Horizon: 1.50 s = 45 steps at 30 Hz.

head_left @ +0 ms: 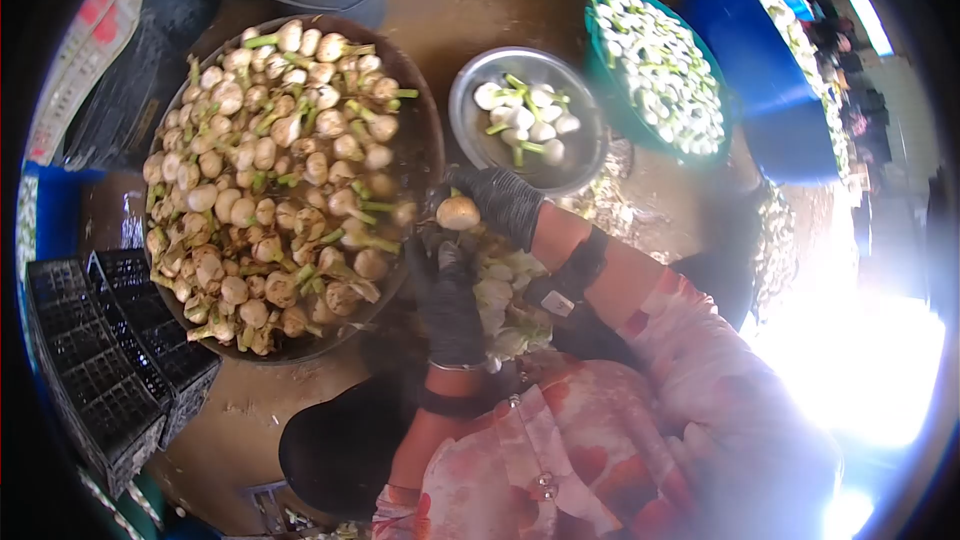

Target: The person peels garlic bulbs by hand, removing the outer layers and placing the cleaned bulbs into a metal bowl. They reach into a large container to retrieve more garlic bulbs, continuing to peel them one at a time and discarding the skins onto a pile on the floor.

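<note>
Between the tub and the bowl, the bulb sat against the closed fingers of the right hand, the nearer one, while the left hand pointed up from just below, how far open unclear.

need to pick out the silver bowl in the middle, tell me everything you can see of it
The silver bowl is round and wide, with a raised rim and a shiny grey surface that looks like metal. It sits upright between the large brown tub of dirty bulbs and the green basin of white bulbs. A small heap of pale, peeled-looking bulbs with green stems lies inside, leaving some of the bottom bare.
</note>
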Each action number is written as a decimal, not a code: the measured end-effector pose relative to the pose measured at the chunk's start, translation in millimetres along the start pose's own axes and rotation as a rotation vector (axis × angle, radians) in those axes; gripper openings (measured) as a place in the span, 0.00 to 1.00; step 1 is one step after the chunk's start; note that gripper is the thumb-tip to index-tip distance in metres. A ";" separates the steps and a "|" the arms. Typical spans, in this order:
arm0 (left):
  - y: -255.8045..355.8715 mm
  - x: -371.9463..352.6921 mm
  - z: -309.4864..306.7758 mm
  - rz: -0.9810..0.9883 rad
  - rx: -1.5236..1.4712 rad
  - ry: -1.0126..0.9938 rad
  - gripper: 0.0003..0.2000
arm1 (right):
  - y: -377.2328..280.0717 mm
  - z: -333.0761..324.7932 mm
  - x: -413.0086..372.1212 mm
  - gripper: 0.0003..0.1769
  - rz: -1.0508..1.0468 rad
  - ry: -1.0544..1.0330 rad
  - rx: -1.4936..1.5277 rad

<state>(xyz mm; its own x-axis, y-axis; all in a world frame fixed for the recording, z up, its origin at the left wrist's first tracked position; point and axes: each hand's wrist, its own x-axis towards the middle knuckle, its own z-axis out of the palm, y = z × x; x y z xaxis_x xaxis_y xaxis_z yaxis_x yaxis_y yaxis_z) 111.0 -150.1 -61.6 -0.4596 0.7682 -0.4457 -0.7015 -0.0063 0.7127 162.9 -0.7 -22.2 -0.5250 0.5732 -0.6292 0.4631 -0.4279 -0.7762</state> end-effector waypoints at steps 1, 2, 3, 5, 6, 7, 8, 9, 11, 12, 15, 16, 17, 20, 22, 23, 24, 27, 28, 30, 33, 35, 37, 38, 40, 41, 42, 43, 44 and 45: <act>6.1 -4.8 8.0 -0.055 -0.076 -0.063 0.25 | 2.9 -2.8 -14.5 0.16 0.052 0.014 0.037; 9.5 -7.7 13.7 -0.107 -0.151 -0.124 0.24 | 10.9 -3.6 -19.4 0.16 0.117 0.028 0.132; 3.6 -5.3 13.3 -0.120 -0.155 -0.142 0.23 | 21.2 -7.9 -21.1 0.16 0.069 0.029 0.037; -11.4 0.0 9.0 -0.139 -0.161 -0.171 0.21 | 47.3 -17.4 -21.4 0.16 -0.296 0.156 -0.416; -9.3 -4.6 12.0 -0.121 -0.160 -0.192 0.20 | 52.3 -20.0 -25.4 0.15 -0.614 0.281 -0.774; -6.9 -9.7 15.0 -0.102 -0.159 -0.214 0.19 | 56.7 -24.1 -30.1 0.14 -0.929 0.410 -1.135; -4.0 -13.4 18.8 -0.081 -0.159 -0.239 0.18 | 63.2 -28.0 -39.6 0.14 -0.790 0.469 -0.788; -2.7 -14.7 20.0 -0.061 -0.123 -0.238 0.17 | 44.8 -22.1 -69.2 0.13 -0.648 0.507 -0.443; -5.2 -16.8 18.9 -0.024 -0.051 -0.235 0.15 | 33.7 -25.2 -103.4 0.12 -0.560 0.564 -0.269; -14.1 -17.2 15.0 -0.037 -0.009 -0.270 0.15 | 34.2 -32.2 -114.6 0.12 -0.618 0.599 -0.439; -6.7 -24.6 21.9 0.156 0.314 -0.294 0.17 | 34.7 -32.9 -135.5 0.12 -0.549 0.594 -0.662; 7.0 -41.0 41.2 0.330 0.543 -0.198 0.20 | 43.7 -34.4 -130.3 0.11 -0.578 0.579 -0.726; 7.7 -43.5 37.7 0.113 0.512 -0.238 0.18 | 44.5 -32.6 -134.3 0.11 -0.613 0.586 -0.697; 9.6 -48.5 46.1 0.229 0.402 -0.249 0.17 | 34.7 -26.2 -148.3 0.12 -0.555 0.602 -0.672; 11.4 -51.3 52.0 0.202 0.382 -0.235 0.18 | 42.0 -26.2 -147.5 0.11 -0.574 0.670 -0.708; 8.4 -50.9 53.8 0.184 0.364 -0.220 0.18 | 43.9 -27.8 -143.9 0.11 -0.613 0.678 -0.677; 6.8 -53.3 55.7 0.151 0.345 -0.201 0.18 | 48.7 -27.5 -141.5 0.10 -0.638 0.681 -0.647; 6.4 -62.8 63.4 0.228 0.196 -0.137 0.18 | 53.0 -23.9 -137.5 0.08 -0.621 0.672 -0.656; 4.4 -60.2 57.8 0.223 0.234 -0.136 0.18 | 58.1 -23.9 -134.1 0.09 -0.647 0.668 -0.659; 5.2 -65.4 51.8 0.194 0.314 -0.135 0.19 | 65.0 -19.8 -133.8 0.13 -0.660 0.631 -0.582; 5.5 -59.3 49.8 0.332 0.475 -0.128 0.18 | 56.0 -15.8 -132.3 0.13 -0.540 0.636 -0.570; 5.3 -57.6 45.6 0.348 0.499 -0.140 0.16 | 46.7 -12.4 -132.4 0.10 -0.597 0.659 -0.519; 21.8 -62.5 52.7 0.241 0.418 -0.184 0.15 | 44.8 -10.1 -130.2 0.07 -0.660 0.685 -0.507; 21.4 -56.9 48.7 0.251 0.347 -0.209 0.15 | 41.3 -7.3 -130.5 0.08 -0.581 0.679 -0.463; 13.6 -46.5 36.8 0.244 0.295 -0.211 0.15 | 21.4 -4.9 -140.8 0.11 -0.557 0.643 -0.465; 15.0 -45.9 31.8 0.229 0.318 -0.182 0.15 | 17.2 -4.4 -142.5 0.11 -0.601 0.614 -0.408; 30.8 -51.3 42.1 0.170 0.231 -0.281 0.15 | 13.6 -3.9 -144.0 0.11 -0.644 0.583 -0.352; 45.5 -66.0 48.9 -0.131 -0.021 -0.199 0.14 | 21.6 -7.3 -136.2 0.11 -0.621 0.482 -0.208; 37.2 -57.5 38.4 -0.112 -0.032 -0.244 0.15 | 23.2 -8.3 -135.8 0.12 -0.449 0.408 -0.059; 26.5 -46.2 31.3 -0.060 -0.056 -0.297 0.17 | 22.4 -18.5 -133.1 0.13 -0.308 0.336 0.080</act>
<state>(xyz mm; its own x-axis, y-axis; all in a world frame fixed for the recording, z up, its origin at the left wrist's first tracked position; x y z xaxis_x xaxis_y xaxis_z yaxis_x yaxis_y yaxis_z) 130.8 -165.7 -5.1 -0.2424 0.9219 -0.3022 -0.7554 0.0161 0.6551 256.4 -73.7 44.9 -0.3627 0.8711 -0.3310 0.2583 -0.2473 -0.9339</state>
